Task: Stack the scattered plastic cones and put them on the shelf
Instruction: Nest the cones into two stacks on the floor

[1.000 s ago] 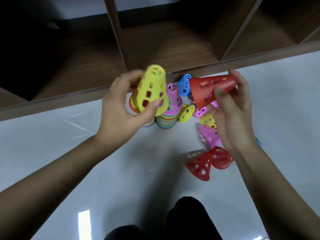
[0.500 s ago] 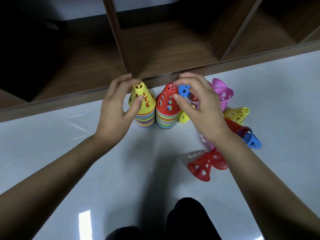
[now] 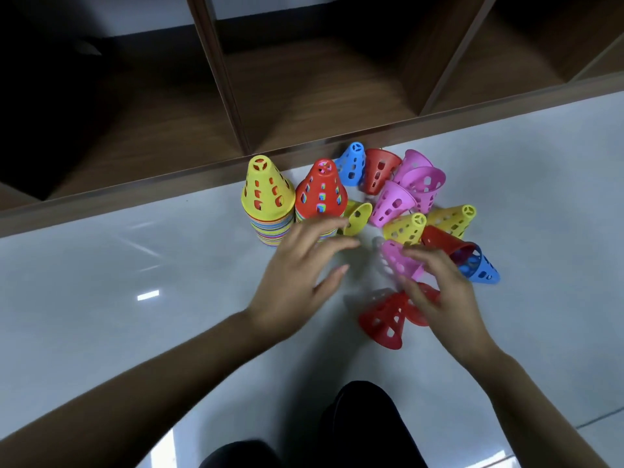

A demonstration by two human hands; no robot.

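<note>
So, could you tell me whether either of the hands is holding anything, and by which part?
The left hand holds nothing. The right hand reaches over the wide end of the pink cone, but blur hides whether it grips it.

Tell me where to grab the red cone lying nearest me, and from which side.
Likely best: pinch the red cone across its perforated wall, mid-body, from above with the right hand, which is closest to it. It lies on its side, wide rim toward you, narrow end against a second red cone, so the tip is crowded.
</note>
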